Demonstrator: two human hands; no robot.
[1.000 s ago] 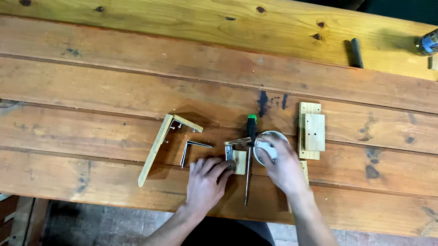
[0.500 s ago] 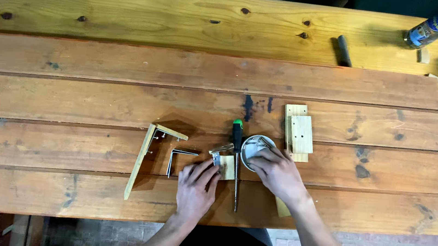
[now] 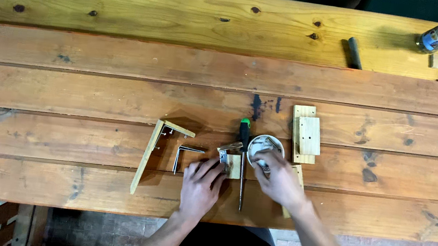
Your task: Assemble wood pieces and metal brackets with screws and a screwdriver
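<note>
While your left hand (image 3: 200, 184) stays flat, fingers spread, on the small wood block (image 3: 232, 166) with its metal bracket (image 3: 229, 147), your right hand (image 3: 277, 180) has slid to the near rim of the little round dish (image 3: 266, 146), fingertips pinched over it; what they pinch is hidden. A screwdriver (image 3: 242, 164) lies between your hands on the table (image 3: 90, 141).

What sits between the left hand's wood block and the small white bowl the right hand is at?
The screwdriver lies lengthwise between the small wood block under the left hand and the white bowl. The right hand already reaches the bowl, nothing between.
</note>
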